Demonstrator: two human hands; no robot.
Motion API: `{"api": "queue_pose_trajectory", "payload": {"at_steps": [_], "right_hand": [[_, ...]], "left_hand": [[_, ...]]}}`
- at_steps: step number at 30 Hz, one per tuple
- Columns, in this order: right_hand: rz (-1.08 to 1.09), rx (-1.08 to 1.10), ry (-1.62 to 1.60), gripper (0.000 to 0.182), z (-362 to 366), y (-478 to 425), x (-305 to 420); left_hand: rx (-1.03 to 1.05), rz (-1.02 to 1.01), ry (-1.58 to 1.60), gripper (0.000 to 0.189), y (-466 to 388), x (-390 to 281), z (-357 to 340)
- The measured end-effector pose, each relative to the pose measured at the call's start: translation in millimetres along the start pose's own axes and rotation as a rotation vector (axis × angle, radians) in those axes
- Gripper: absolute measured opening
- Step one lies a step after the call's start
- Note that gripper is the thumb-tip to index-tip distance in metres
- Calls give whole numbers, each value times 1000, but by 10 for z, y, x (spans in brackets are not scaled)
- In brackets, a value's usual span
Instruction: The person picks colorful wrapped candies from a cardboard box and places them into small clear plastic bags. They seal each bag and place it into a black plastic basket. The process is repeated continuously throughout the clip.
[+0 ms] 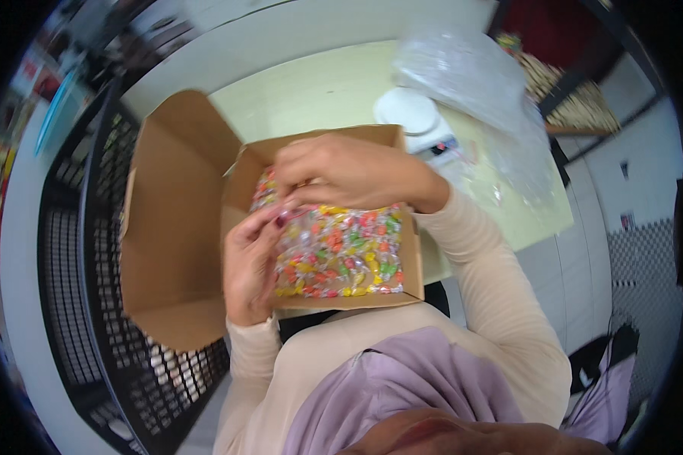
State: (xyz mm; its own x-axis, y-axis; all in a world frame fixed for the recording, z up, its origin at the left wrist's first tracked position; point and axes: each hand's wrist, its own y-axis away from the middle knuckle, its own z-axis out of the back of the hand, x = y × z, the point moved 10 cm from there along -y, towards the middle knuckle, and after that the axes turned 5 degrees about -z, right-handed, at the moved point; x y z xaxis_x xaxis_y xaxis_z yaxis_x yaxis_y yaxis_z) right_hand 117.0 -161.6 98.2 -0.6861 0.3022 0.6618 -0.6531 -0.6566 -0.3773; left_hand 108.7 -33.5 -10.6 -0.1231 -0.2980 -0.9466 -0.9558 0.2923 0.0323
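An open cardboard box (pixel 411 256) holds a layer of wrapped candies (pixel 370 250) in yellow, orange, red and green, with clear twisted wrappers. Over its left part, my left hand (pixel 251 256) pinches a small clear plastic bag (pixel 299 233) that has a pinkish-red line along its top edge. My right hand (pixel 336 173) reaches across the box from the right, its curled fingertips meeting the bag's upper edge beside my left fingers. Motion blur softens both hands. What the bag contains is hard to make out against the candies behind it.
The raised cardboard flap (pixel 176 227) stands at the box's left, against a black plastic crate (pixel 102 273). Behind the box, a white kitchen scale (pixel 410 111) sits on the pale table (pixel 296 91). Clear plastic bags (pixel 467 74) lie at the back right.
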Motion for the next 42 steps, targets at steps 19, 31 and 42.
{"api": "queue_pose_trajectory", "payload": {"at_steps": [19,31,42], "right_hand": [[-9,-175,111,17,-46,-32,-69],[12,-240,167,19,22,1,26],[-2,-252,239,28,-66,-82,-26]], "left_hand": [[-216,-263,-225,26,-6,-242,337],[-280,-427,-442,25,134,-472,109],[-282,-509,-487,25,193,-548,-57]]}}
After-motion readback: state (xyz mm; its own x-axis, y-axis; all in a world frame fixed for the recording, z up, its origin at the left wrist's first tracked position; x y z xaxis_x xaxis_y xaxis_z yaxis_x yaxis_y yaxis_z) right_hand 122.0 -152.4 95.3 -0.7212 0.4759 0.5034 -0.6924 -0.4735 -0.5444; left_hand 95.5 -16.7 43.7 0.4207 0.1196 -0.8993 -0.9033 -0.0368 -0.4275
